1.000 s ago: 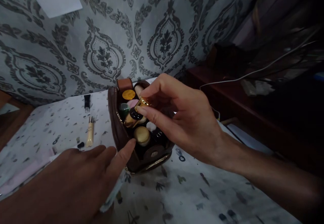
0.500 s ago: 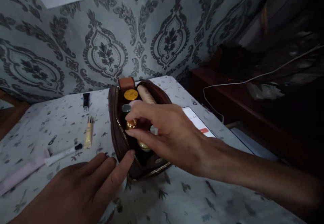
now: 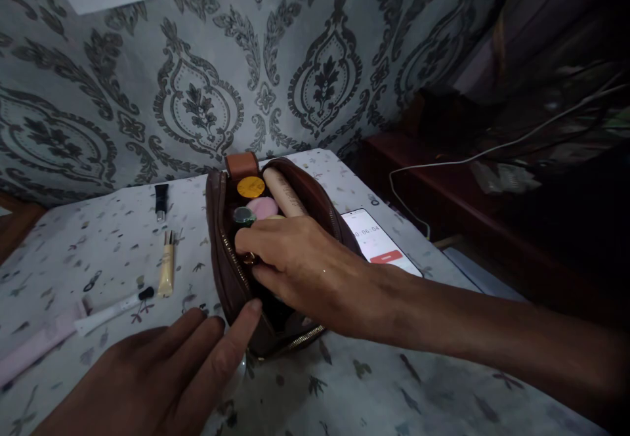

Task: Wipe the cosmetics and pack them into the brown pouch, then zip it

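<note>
An open brown zippered makeup bag (image 3: 224,291) stands on the cloth-covered table. My right hand (image 3: 310,268) reaches into it, thumb and fingers closed on a small gold-capped container (image 3: 250,259) whose lower part is hidden. Beside those fingertips are a round dark-green lid (image 3: 243,215), a pink round item (image 3: 263,208) and a yellow-gold round lid (image 3: 251,187). A beige tube (image 3: 284,192) leans along the bag's far right side. My left hand (image 3: 167,370) lies palm down, its index fingertip against the bag's near left edge. Something shiny and pale shows under it; its thumb is hidden.
Left of the bag lie a black tube (image 3: 161,201), a yellow tube (image 3: 167,265), a white stick with a dark tip (image 3: 115,311) and a pink tube (image 3: 44,350). A phone (image 3: 381,239) with its screen lit lies at right. A white cable (image 3: 457,162) runs beyond.
My right hand has sunk lower into the bag with the gold-capped container, its fingers now covering more of it. The pink item shows more fully. My left hand stays at the bag's edge.
</note>
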The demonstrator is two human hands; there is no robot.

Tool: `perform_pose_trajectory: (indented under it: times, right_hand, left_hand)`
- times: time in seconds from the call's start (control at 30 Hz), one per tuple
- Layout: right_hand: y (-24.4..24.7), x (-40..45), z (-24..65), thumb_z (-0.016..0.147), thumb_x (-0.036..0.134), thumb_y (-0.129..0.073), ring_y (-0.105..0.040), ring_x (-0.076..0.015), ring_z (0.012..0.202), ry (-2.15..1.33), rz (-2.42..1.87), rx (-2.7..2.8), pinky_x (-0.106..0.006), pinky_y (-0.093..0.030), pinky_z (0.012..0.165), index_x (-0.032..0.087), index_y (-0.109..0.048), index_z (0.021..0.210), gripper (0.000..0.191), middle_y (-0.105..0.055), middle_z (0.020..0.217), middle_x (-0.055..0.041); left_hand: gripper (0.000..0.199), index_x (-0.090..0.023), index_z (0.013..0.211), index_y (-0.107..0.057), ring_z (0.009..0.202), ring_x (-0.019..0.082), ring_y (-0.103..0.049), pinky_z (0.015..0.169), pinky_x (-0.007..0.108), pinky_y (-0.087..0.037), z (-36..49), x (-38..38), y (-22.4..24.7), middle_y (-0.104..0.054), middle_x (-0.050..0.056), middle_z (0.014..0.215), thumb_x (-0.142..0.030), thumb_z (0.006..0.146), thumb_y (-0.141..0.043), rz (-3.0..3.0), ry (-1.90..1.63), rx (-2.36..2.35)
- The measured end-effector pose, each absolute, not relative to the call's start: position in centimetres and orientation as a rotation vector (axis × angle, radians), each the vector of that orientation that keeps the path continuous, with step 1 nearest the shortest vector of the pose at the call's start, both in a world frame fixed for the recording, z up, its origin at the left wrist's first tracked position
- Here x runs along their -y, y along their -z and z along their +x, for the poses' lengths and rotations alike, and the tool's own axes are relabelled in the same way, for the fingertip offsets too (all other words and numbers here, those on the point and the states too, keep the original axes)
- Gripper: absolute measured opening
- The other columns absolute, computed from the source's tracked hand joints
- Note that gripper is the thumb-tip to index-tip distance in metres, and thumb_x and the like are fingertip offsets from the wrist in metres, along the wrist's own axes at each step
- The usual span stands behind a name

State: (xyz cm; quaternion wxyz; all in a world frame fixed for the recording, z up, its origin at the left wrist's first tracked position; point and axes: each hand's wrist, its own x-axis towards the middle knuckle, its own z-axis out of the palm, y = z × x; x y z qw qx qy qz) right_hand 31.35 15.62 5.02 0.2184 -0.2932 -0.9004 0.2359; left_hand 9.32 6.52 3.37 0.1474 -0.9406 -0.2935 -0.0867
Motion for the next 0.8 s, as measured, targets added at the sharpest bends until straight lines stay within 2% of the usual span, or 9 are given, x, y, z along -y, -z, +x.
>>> perform_pose_trajectory:
  times: [0.23, 0.4, 0.57, 0.7, 0.8]
  right_hand:
    - [-4.5, -16.0, 31.2, 0.082, 0.001, -0.053, -0.051, -0.0123, 0.074, -0.508, -0.792, 2.606, -0.025, -0.031, 0.064, 0.014, -0.055, 0.08, 0.013, -0.06, 0.08, -0.0014]
    - [-4.4, -16.1, 30.8, 0.081, 0.003, -0.053, -0.05, -0.0137, 0.068, -0.411, -0.832, 2.668, -0.028, -0.031, 0.064, 0.015, -0.059, 0.076, 0.014, -0.061, 0.074, -0.0019]
    - [-5.2, -16.0, 31.0, 0.085, 0.008, -0.057, -0.048, -0.0134, 0.067, -0.383, -0.837, 2.722, -0.028, -0.033, 0.065, 0.014, -0.06, 0.074, 0.013, -0.061, 0.073, -0.0023]
    - [-6.8, -15.4, 32.0, 0.082, 0.005, -0.062, -0.05, -0.0116, 0.067, -0.368, -0.914, 2.672, -0.026, -0.034, 0.065, 0.014, -0.062, 0.072, 0.014, -0.061, 0.072, -0.0014]
    - [-7.7, -14.4, 33.4, 0.09, 0.009, -0.056, -0.05, -0.0102, 0.064, -0.347, -1.004, 2.489, -0.025, -0.034, 0.06, 0.015, -0.064, 0.073, 0.019, -0.061, 0.071, -0.0006]
  left_hand:
    - [0.063, -0.003, 0.159, -0.005, 0.079, 0.021, -0.071, 0.055, 0.029, -0.052, 9.1, -6.6, -3.3, -0.075, 0.011, 0.094, -0.034, 0.104, -0.017, -2.73, 0.196, 0.833]
    - [0.061, -0.006, 0.159, -0.009, 0.077, 0.019, -0.07, 0.055, 0.027, -0.051, 9.1, -6.6, -3.4, -0.074, 0.009, 0.09, -0.03, 0.104, -0.022, -2.71, 0.211, 0.85]
    - [0.061, -0.007, 0.16, -0.009, 0.073, 0.018, -0.068, 0.054, 0.026, -0.049, 9.2, -6.7, -3.2, -0.073, 0.008, 0.087, -0.032, 0.105, -0.019, -2.723, 0.22, 0.87]
    - [0.063, -0.008, 0.159, -0.013, 0.075, 0.018, -0.068, 0.054, 0.026, -0.05, 9.1, -6.6, -3.2, -0.073, 0.007, 0.088, -0.023, 0.101, -0.028, -2.703, 0.246, 0.855]
    - [0.066, -0.01, 0.16, -0.012, 0.078, 0.018, -0.069, 0.056, 0.025, -0.051, 9.0, -6.5, -3.4, -0.074, 0.007, 0.09, -0.018, 0.097, -0.031, -2.704, 0.219, 0.875]
